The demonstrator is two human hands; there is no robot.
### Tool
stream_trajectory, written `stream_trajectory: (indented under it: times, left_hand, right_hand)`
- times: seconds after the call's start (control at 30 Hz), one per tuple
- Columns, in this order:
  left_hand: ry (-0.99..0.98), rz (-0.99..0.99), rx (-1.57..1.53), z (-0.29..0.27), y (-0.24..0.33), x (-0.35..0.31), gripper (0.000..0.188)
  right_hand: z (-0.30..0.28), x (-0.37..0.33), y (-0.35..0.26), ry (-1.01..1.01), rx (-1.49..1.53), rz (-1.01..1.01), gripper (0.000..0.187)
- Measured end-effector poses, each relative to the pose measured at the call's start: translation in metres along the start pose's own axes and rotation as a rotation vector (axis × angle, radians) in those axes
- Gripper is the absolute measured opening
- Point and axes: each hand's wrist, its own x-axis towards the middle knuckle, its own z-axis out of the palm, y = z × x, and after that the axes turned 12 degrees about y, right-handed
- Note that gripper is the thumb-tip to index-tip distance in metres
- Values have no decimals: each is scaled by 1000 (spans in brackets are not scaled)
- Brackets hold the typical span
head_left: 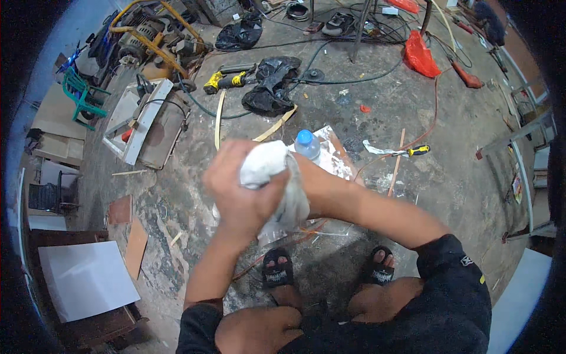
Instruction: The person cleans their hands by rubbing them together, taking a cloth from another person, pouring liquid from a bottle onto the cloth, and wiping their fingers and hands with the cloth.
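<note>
My left hand [233,186], blurred by motion, is closed round a soft white bundle [263,164] that could be a rag or a bag. A greyish, creased part of it hangs down beside the fingers. My right hand [302,171] reaches against the bundle's far right side, its fingers hidden behind it. Just beyond stands a clear plastic bottle [308,148] with a blue cap. Near the bottle lies a flat board [345,154] smeared with white stuff.
A yellow-and-black power tool [227,81] lies beside a black plastic bag [274,88]. Cables cross the stained concrete floor. A yellow-handled screwdriver [418,150] and wood strips lie to the right. A white-framed panel [148,121] is at left. My sandalled feet [277,268] are below.
</note>
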Motion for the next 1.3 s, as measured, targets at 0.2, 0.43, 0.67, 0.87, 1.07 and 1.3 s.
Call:
stream_trajectory:
  times: [0.2,0.43,0.67,0.87,1.07,1.3]
  left_hand:
    - [249,-109,43,2,-62,1,21]
    - [414,-406,-145,-24,-79,14,17]
    - [19,129,-61,-15,-21,-5,25]
    - [126,316,37,8,-31,-7,72]
    - [127,234,-121,13,-31,-7,61]
    - [-55,-95,-217,3,-50,-6,77]
  right_hand:
    - [-26,19,-23,-373,-313,-69,45]
    - [-22,25,-30,-50,-262,-163,47]
    - [-18,23,-17,-431,-355,55,40]
    - [-6,18,-13,-16,-6,217,51]
    - [-6,17,-17,-99,-74,223,61]
    - [-4,24,-31,-41,-263,103,53]
